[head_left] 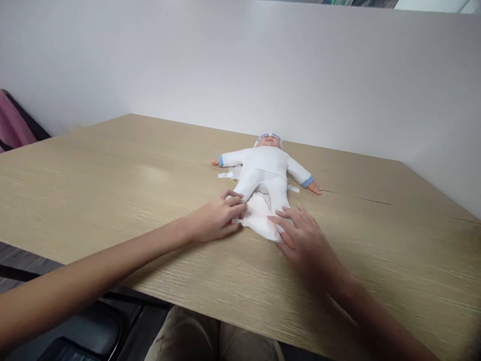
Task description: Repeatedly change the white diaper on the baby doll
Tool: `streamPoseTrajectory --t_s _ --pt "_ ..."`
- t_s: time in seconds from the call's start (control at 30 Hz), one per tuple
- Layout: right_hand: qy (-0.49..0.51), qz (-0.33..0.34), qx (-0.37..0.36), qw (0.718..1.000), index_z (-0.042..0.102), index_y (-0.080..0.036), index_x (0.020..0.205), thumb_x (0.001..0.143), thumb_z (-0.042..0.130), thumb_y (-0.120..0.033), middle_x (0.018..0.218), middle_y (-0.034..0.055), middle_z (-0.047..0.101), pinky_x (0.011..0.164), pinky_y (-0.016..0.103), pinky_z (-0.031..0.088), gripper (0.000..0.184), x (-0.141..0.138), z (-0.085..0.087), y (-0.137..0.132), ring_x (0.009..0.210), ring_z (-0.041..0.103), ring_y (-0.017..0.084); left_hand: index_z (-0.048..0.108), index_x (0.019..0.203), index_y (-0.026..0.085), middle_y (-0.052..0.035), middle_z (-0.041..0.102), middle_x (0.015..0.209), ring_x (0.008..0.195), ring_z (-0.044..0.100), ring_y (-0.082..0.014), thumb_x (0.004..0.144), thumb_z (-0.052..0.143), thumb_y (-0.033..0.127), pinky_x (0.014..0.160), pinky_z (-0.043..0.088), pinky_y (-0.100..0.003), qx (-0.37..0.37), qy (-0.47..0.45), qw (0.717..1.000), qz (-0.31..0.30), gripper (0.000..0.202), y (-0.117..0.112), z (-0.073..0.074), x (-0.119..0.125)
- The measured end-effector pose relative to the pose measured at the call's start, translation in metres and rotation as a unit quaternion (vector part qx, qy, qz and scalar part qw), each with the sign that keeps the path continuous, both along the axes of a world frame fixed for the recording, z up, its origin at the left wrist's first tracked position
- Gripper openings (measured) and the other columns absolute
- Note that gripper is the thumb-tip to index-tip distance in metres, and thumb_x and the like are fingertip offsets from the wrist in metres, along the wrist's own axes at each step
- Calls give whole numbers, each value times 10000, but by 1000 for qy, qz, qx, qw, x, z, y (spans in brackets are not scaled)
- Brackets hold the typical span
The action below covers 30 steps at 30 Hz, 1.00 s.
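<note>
Here's the doll [266,161] on its back on the table [112,185], head [269,141] far, diaper [260,216] spread between its legs [278,194]. Left hand [215,218] and right hand [307,236] curl around them, seemingly keeping them parted; whether they're gripping leg or diaper, I can't tell.

Doll [266,163]: suit [268,175] plain white, cuffs [221,160] mid-blue; cap [268,135] white, bearing blue lettering. Diaper [259,214]: white. Tabs [225,175]: white. Surface [112,190]: light tan, streaked with fine wood grain. Wall [225,65]: pale grey, plain. Trousers [195,336]: khaki. Floor [20,255]: grey. Cloth [13,123], far left: dusky pink, beside black.
</note>
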State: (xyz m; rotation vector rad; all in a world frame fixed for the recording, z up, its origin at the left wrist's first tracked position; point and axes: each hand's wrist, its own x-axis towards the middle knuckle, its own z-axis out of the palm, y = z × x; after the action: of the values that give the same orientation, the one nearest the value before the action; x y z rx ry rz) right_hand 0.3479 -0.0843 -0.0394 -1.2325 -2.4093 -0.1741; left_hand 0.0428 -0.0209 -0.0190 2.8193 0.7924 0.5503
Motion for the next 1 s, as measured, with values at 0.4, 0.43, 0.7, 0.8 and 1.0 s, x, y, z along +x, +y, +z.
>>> streamPoseTrajectory --t_s 0.4,0.43,0.7,0.8,1.0 --pt "244 -80 6 967 671 -265 1045 1109 484 -421 1067 110 730 993 468 537 251 2 46 80 1052 684 316 671 1013 220 -52 728 972 915 649 -246 1104 517 465 810 444 -353 -45 -168 976 133 303 79 58 35" --pt "257 -92 6 962 666 -265 1030 1098 483 -443 1085 115 722 1020 475 523 264 2 49 92 1072 672 321 669 1016 217 -60 724 1005 966 649 -257 1094 523 457 853 452 -361 -50 -181 973 135 292 93 61 40" --pt "349 -189 -147 906 661 -251 909 995 502 -527 915 63 752 955 430 539 330 0 38 187 963 656 296 655 1043 180 -110 746 1137 1109 660 -302 1019 583 588 1044 509 -418 -256 -240 927 133 415 181 38 67" --pt "373 -193 -192 887 668 -227 895 976 484 -495 952 69 778 924 406 558 335 0 27 196 964 674 280 671 1138 183 -124 758 1200 1170 668 -312 1010 576 679 1048 534 -421 -297 -259 912 118 521 184 19 65" --pt "398 -150 -274 863 757 -212 1014 968 586 -534 1082 69 833 905 368 582 367 3 30 144 1041 728 281 662 1091 198 -72 744 1092 1034 691 -262 985 598 800 900 560 -345 -368 -260 891 59 614 148 11 47"
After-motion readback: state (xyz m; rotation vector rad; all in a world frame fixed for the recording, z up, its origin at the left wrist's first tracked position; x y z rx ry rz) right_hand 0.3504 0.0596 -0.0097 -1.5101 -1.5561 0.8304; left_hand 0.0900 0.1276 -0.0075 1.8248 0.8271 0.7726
